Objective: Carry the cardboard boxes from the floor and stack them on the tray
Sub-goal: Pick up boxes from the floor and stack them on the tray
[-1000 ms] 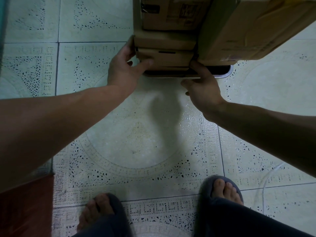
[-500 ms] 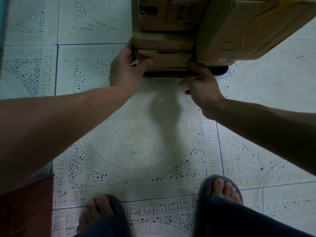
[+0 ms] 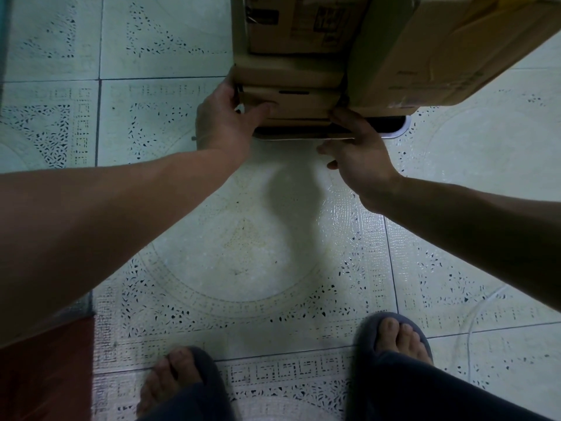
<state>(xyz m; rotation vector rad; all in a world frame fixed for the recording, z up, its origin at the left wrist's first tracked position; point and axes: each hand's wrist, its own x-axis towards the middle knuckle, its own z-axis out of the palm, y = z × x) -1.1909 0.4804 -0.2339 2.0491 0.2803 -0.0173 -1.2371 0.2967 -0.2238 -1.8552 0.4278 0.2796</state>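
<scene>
A metal tray lies on the tiled floor at the top of the view, with cardboard boxes piled on it. A flat box sits low in the pile, under another flat box and a printed box. A big box stands tilted at the right. My left hand grips the flat box's left corner, thumb on its front. My right hand presses fingers against its right front corner, over the tray's rim.
Patterned pale floor tiles spread between the pile and my two slippered feet. A dark red wooden surface fills the lower left corner. A thin pale cord curves over the floor at the lower right.
Both hands stay on the low flat box; they have shifted only slightly, the left thumb sliding a bit along the box front.
</scene>
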